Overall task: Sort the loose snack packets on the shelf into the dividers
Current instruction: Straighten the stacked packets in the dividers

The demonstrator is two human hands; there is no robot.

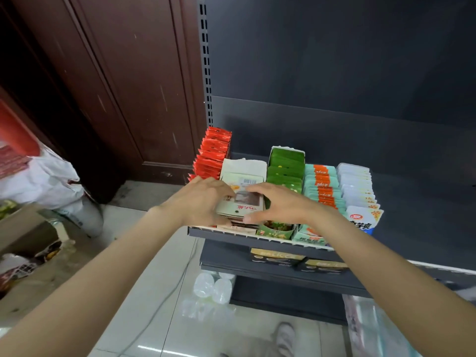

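On the dark shelf (257, 237), cardboard dividers (287, 153) holding rows of packets — red, green (284, 168), mint-orange, white, left hand (203, 202) and right hand (280, 204) gripping a cream-and-brown packet stack (243, 204) — second slot from left.
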